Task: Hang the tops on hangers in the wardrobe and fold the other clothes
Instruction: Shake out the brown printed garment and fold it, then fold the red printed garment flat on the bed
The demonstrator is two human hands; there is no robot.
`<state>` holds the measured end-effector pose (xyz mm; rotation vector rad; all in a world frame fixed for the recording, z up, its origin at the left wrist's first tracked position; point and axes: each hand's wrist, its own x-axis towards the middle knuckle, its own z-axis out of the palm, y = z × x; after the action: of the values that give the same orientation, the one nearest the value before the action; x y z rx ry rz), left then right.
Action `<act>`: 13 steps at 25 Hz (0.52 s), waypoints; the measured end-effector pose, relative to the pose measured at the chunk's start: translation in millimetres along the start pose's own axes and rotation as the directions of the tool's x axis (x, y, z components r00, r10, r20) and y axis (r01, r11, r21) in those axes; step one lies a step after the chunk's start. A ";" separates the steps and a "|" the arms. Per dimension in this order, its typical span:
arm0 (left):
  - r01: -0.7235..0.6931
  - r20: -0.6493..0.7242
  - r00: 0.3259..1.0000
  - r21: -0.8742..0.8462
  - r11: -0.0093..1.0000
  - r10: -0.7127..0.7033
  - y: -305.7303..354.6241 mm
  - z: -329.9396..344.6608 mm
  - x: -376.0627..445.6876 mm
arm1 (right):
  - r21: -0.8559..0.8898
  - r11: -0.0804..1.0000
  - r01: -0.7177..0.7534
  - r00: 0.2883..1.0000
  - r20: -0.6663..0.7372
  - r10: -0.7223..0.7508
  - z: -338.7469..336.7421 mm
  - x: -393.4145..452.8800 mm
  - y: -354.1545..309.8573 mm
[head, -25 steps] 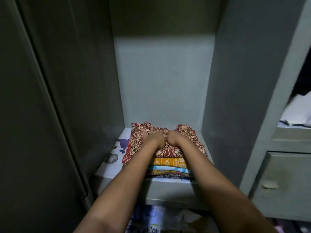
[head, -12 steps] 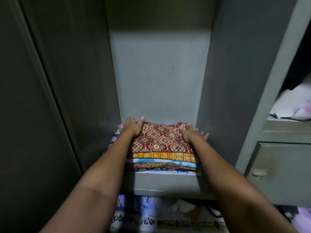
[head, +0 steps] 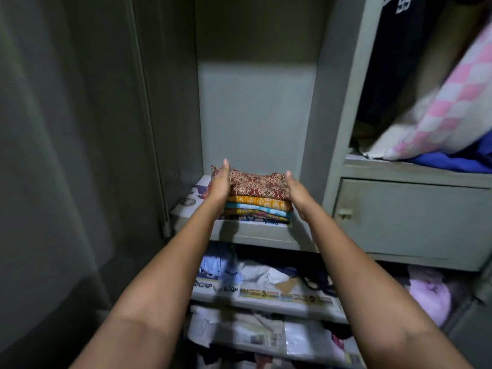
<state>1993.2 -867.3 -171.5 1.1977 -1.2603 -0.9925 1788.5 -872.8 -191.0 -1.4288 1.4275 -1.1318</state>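
Right, from my remote seat I see both hands flanking the stack of folded clothes (head: 257, 197) on the wardrobe shelf (head: 253, 233). Left hand (head: 221, 186) lies flat against the stack's left side, fingers straight & together, thumb up; right hand (head: 296, 191) mirrors it on the right side, fingers straight, maybe a touch off the cloth, can't tell for sure w/ the blur. Neither hand pinches or curls round anything; they're pressing inward like 2 bookends. My read: that's to square the edges so the pile sits neat & doesn't slump. Stack shows about 5 layers: red patterned piece (head: 255, 183) on top, orange one (head: 257, 201) under it, then a teal piece and darker prints below. It sits toward the front-centre of the shelf, on a paper liner (head: 191, 194) that peeks out at left, prob. there to keep cloth off the painted surface. Below, lower shelves (head: 266, 302) hold newspaper liners & loose garments, not tidy. To the right, past the divider, a closed drawer front (head: 412, 217), and above it a pink checked cloth (head: 439, 110) over something blue, w/ a dark numbered top (head: 399, 49) hanging behind. I judge the folding part mostly done for this pile; the step in hand is just the final tidy. Risk: pushing too hard from 1 side could skew the top layers.
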 end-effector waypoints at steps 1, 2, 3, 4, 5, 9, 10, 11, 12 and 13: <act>0.020 0.022 1.000 -0.032 0.999 -0.020 -4.7 1.5 -25.5 | 0.018 1.000 0.017 1.000 0.018 -0.017 -0.8 -18.1 11.8; 0.033 0.043 0.999 -0.060 0.998 -0.031 -10.4 2.3 -48.4 | 0.033 0.999 0.024 0.999 0.020 -0.025 -1.2 -45.8 17.0; 0.049 0.057 0.997 -0.062 0.997 -0.045 -12.0 2.2 -71.3 | 0.040 0.999 0.012 1.000 0.014 -0.013 -0.1 -82.4 9.7; 0.050 0.060 0.997 -0.060 0.997 -0.047 -9.9 2.2 -93.7 | 0.019 1.000 -0.016 1.000 -0.007 0.016 0.7 -116.5 -0.4; 0.065 0.063 0.996 -0.056 0.996 -0.061 -5.6 0.3 -112.8 | 0.003 0.999 -0.045 0.999 -0.022 0.045 -1.5 -137.3 -3.8; 0.013 0.137 0.991 -0.069 0.998 -0.004 35.0 4.2 -157.8 | -0.002 0.999 -0.044 0.993 -0.114 0.043 -31.6 -203.0 -29.1; 0.000 0.155 0.988 -0.100 0.995 0.016 46.6 8.1 -164.5 | 0.016 0.999 -0.028 0.987 -0.159 0.030 -40.6 -214.9 -36.0; -0.011 0.186 0.982 -0.134 0.991 0.036 56.8 14.8 -171.1 | 0.027 1.000 -0.015 0.979 -0.202 0.020 -49.5 -229.4 -43.1; -0.007 0.203 0.978 -0.158 0.987 0.040 63.8 23.4 -177.8 | 0.028 1.000 0.000 0.970 -0.243 0.006 -58.1 -243.8 -47.9; -0.004 0.231 0.972 -0.175 0.984 0.045 67.3 33.0 -184.7 | 0.030 1.000 -0.002 0.963 -0.270 0.010 -63.1 -260.6 -52.6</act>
<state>1938.3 -679.1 -135.3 0.9478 -1.3371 -1.2265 1752.7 -607.3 -136.8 -1.2840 1.5932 -1.3800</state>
